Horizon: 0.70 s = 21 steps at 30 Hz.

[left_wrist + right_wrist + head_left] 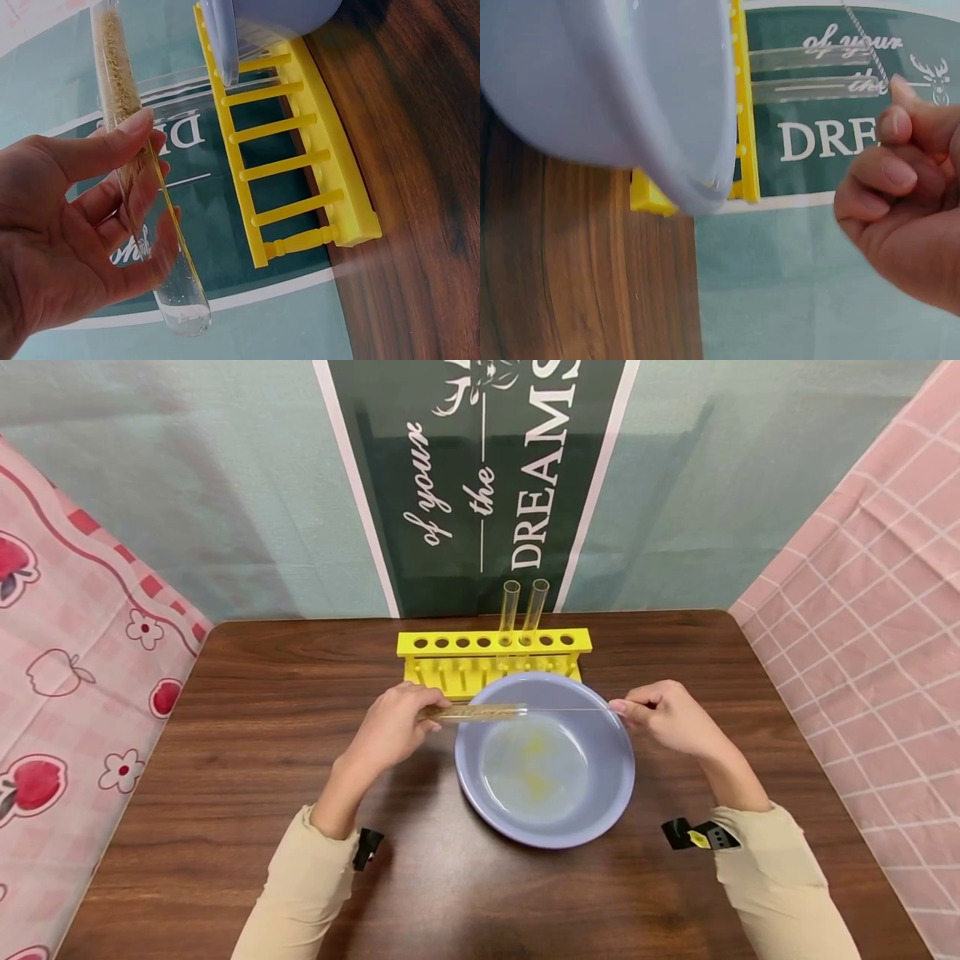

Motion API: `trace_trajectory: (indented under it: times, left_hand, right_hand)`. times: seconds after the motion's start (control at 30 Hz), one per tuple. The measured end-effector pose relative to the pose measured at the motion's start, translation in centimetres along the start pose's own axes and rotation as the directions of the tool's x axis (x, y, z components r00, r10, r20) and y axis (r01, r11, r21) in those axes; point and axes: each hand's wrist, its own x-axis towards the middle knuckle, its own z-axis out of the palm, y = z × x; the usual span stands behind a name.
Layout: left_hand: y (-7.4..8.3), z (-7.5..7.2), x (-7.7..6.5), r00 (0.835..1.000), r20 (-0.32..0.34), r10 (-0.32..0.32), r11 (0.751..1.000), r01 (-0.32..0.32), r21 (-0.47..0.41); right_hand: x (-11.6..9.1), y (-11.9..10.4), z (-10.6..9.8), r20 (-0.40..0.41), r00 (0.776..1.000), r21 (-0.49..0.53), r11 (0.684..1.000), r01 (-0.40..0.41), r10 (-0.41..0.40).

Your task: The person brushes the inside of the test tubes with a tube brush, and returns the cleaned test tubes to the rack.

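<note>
Tube is pointing over the basin, presumably for catching drips; the left hand is gripping it, the right hand is pinching the inserted brush by its wire.

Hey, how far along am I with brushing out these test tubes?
Two tubes stand in the yellow rack, perhaps done, though I can't tell whether they've been brushed. In hand: your left hand grips a third tube with the brush inside; your right hand pinches its wire handle. Left: pulling the brush out and, probably, racking that tube.
</note>
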Motion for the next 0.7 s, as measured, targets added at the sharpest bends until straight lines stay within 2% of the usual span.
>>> trace_trajectory:
  times: [0.1, 0.27, 0.4, 0.53, 0.7]
  left_hand:
    - [0.0, 0.0, -0.1, 1.0, -0.009, 0.0, 1.0, 0.0, 0.016]
    - [-0.2, 0.1, -0.3, 1.0, -0.016, -0.008, 0.999, 0.009, 0.036]
    - [-0.3, 0.2, -0.4, 1.0, -0.018, -0.017, 0.999, 0.018, 0.051]
    - [-0.4, 0.3, -0.6, 0.999, -0.037, -0.019, 0.998, 0.021, 0.067]
    - [-0.5, 0.4, -0.7, 0.995, -0.097, 0.017, 0.993, -0.005, 0.116]
  right_hand:
    - [0.2, 0.0, -0.2, 0.051, 0.99, 0.133, 0.981, -0.139, 0.133]
    - [0.4, 0.1, -0.4, 0.127, 0.955, 0.321, 0.9, -0.294, 0.267]
    - [0.5, 0.4, -0.2, 0.186, 0.943, 0.471, 0.817, -0.332, 0.276]
    - [0.6, 0.8, -0.1, 0.238, 0.939, 0.583, 0.737, -0.341, 0.246]
    - [0.7, 1.1, -0.3, 0.308, 0.926, 0.7, 0.608, -0.375, 0.217]
